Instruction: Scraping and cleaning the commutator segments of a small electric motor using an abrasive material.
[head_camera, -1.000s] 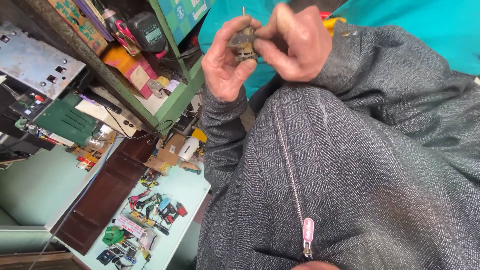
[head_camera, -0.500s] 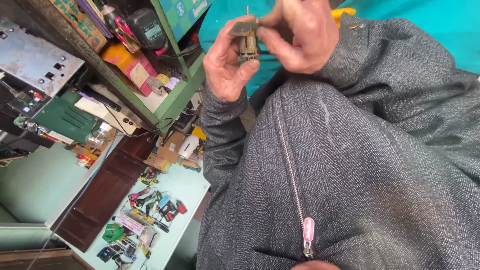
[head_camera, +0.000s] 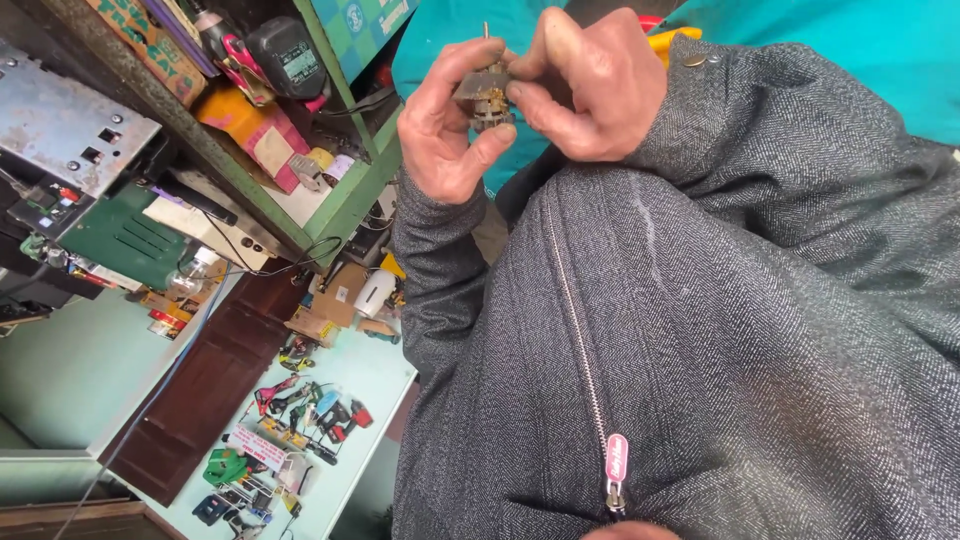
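Nearest the lens, a grey herringbone jacket (head_camera: 720, 330) fills the lower right, coarse woven wool, its metal zipper (head_camera: 580, 340) running from about 12 down to 6 o'clock and ending in a pink pull tab (head_camera: 617, 462). Above it, both hands meet near the top of the view around a small motor part (head_camera: 487, 92) — dull brass-brown metal, cylinder-shaped, ribbed with what look like copper segments at its lower end, a thin steel shaft poking out toward 12 o'clock. So the long axis stands roughly upright, 12 to 6. The left hand (head_camera: 445, 130) cups the part from 8 o'clock, thumb beneath it and fingers curled up its far side; the right hand (head_camera: 590, 90) closes in from 3 o'clock, its fingertips (head_camera: 520, 92) pinched together against the part's right flank. Both hands are clamped on it, neither nearer than the other; the part lies between the two sets of fingertips. Farther off, at 10 o'clock, a green-painted shelf (head_camera: 345, 195) carries a cordless drill (head_camera: 262, 52) with black battery, cardboard boxes, tangled black cable. At far left, a bare grey metal chassis (head_camera: 65, 125) with punched holes. Farthest, at 7 o'clock, a pale green wall with a poster of power tools (head_camera: 285, 440) beside a dark brown wooden door (head_camera: 205, 385).
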